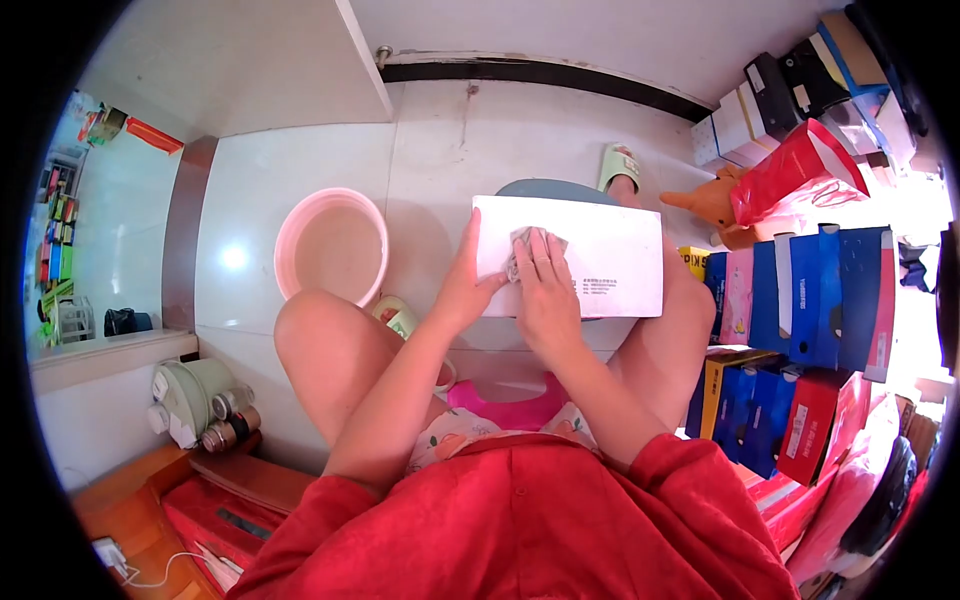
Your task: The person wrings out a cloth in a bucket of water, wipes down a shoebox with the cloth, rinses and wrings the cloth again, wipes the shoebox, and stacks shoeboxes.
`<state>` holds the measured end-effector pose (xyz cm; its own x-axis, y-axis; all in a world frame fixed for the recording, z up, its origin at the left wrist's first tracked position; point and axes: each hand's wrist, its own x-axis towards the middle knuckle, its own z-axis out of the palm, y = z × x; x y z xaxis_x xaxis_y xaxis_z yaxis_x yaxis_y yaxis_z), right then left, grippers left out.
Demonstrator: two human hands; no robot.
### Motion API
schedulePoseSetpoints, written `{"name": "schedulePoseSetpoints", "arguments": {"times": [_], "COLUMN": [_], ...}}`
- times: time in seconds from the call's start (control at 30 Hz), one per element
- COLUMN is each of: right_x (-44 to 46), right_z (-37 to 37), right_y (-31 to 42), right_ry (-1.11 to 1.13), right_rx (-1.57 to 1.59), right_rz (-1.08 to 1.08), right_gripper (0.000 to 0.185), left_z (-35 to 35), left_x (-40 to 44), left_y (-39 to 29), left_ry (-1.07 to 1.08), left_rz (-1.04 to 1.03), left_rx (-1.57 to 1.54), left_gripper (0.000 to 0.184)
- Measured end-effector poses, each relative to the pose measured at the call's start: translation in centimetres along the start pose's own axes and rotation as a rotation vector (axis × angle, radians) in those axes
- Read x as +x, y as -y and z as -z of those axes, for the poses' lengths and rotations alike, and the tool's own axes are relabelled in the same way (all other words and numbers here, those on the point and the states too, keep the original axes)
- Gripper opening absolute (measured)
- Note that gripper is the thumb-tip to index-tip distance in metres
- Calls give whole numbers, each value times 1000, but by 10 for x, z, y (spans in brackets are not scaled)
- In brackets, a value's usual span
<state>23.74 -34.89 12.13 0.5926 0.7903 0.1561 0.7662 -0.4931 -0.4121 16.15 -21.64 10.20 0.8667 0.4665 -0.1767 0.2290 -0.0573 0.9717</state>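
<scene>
A white cardboard box (620,250) with small dark print near its lower right lies across my lap, over a grey round thing (550,188) that is mostly hidden. My left hand (467,275) grips the box by its left edge, thumb on the top face and fingers down the side. Under my right hand (545,290) is a crumpled greyish cloth (520,250), pressed flat against the box's top face. The fingers lie over the cloth and cover most of it.
A pink bucket (281,240) of cloudy water stands on the tiled floor, left of the box. Stacked blue shoe boxes (815,295) and a red box (812,430) rise close on the right. A red bag (795,180) lies beyond them. A green kettle-like container (183,395) sits at left.
</scene>
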Motion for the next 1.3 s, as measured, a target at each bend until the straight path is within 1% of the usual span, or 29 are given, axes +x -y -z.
{"name": "schedulePoseSetpoints", "arguments": {"times": [0.03,0.1,0.3,0.43,0.47,0.53,0.63,0.87,0.9,0.93,1.03,1.17,1.3], "right_x": [5,19,51,28,17,-1,-9,22,31,39,53,46,15], "right_z": [-2,-8,-11,-9,-8,-2,5,-2,-4,-5,-7,-10,-12], "right_y": [-1,-8,-12,-13,-12,-8,-8,-18,-20,-22,-25,-22,-9], "right_ry": [-20,-38,-68,-33,-32,7,9,-42,-60,-78,-75,-87,-75], "right_rx": [6,-5,-48,-12,-14,0,18,12,10,8,13,3,23], "right_rz": [-5,3,-36,-21,-21,-14,-1,-12,-25,-38,-65,-67,-31], "right_gripper": [55,56,60,63,63,55,55,54,58,61,61,60,56], "left_z": [0,-1,-3,-3,-3,-4,-5,-1,-1,-1,-2,-3,-3], "left_x": [0,-2,-2,-4,-4,-4,-3,-5,-5,-4,-5,-5,-4], "left_y": [0,0,-1,-6,-7,-6,-7,-11,-11,-11,-11,-10,-6], "left_ry": [-2,-34,-46,-49,-43,-36,-49,-32,-24,-23,-42,-49,-65], "left_rz": [2,-61,-35,-33,-5,22,-11,39,57,56,23,19,9], "left_rx": [1,50,64,71,56,39,37,66,66,67,107,85,75], "left_gripper": [97,96,97,96,96,95,95,96,96,96,96,96,97]}}
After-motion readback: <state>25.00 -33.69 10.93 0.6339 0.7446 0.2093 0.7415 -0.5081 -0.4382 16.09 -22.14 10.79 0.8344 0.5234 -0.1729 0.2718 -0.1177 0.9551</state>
